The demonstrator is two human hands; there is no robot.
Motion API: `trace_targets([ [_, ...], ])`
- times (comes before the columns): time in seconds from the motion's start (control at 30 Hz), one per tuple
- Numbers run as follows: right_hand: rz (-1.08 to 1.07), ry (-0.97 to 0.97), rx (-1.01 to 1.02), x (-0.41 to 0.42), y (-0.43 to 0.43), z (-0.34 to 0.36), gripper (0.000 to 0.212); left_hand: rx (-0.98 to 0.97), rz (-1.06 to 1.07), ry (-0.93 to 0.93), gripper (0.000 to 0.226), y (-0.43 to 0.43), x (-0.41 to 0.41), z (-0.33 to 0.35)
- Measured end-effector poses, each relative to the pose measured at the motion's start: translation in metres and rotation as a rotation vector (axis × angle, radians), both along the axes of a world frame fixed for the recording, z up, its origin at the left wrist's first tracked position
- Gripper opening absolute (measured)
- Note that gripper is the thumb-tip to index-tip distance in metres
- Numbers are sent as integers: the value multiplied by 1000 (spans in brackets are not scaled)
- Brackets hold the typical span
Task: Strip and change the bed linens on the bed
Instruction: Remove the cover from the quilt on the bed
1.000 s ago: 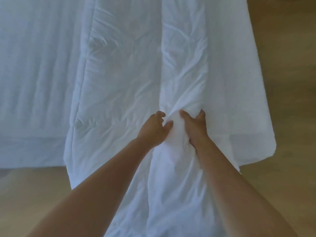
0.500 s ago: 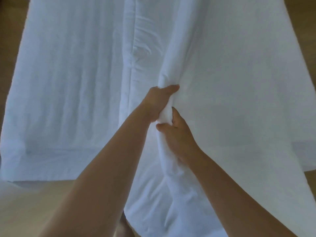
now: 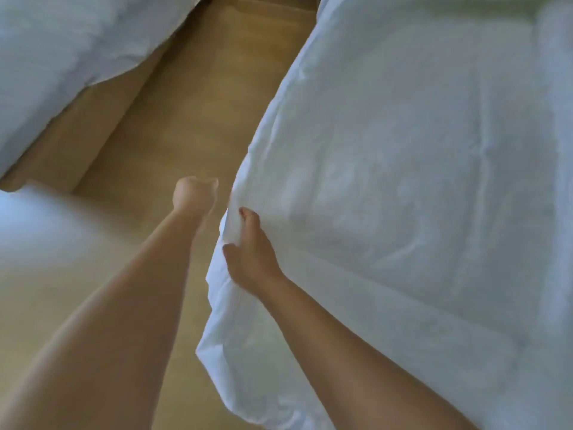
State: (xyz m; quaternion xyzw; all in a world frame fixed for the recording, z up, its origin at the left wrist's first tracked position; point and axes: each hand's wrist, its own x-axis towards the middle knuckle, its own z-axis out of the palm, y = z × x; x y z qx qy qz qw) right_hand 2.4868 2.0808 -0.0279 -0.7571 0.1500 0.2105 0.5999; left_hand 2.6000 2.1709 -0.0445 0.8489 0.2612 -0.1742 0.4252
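A large white duvet (image 3: pixel 418 181) fills the right side of the view, and its left edge hangs in folds over the floor. My right hand (image 3: pixel 248 252) grips that bunched left edge, thumb on the near side and fingers curled into the fabric. My left hand (image 3: pixel 193 193) is a blurred closed fist just left of the duvet edge, over bare floor, with no cloth visible in it.
A second bed with striped white linen (image 3: pixel 77 35) stands at the upper left on a beige base (image 3: pixel 77 141). A strip of wooden floor (image 3: pixel 192 97) runs between it and the duvet. A blurred white mass (image 3: pixel 46 231) sits at the left.
My left hand has let go of the duvet fold and moved left, off the fabric. My right hand keeps its grip. The view has swung, so the floor and second bed now show.
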Motion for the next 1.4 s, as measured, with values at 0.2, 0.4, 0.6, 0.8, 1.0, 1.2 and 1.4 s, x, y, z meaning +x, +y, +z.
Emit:
trace_targets([
  [0.2, -181, 164, -207, -13, -67, -70, 46, 146, -237, 92, 26, -16, -15, -76],
  [0.4, -283, 236, -426, -42, -150, -98, 31, 158, -444, -44, 28, -100, -58, -92],
  [0.6, -306, 319, -894, -112, -240, -99, 40, 77, -831, -95, 40, -194, -116, -83],
  [0.8, -307, 647, -1122, -216, -335, -112, 82, 23, -1068, 44, 41, -299, -194, -77],
  [1.0, -258, 408, -1056, -264, -392, -122, 70, 125, -1186, 143, 59, -403, -269, -83],
  [1.2, -555, 232, -520, -309, -469, -76, 24, -169, -764, 296, 96, -516, -311, -51],
  [1.4, -833, 180, -262, -349, -560, -48, 23, -106, -832, 151, 64, -624, -343, -23],
])
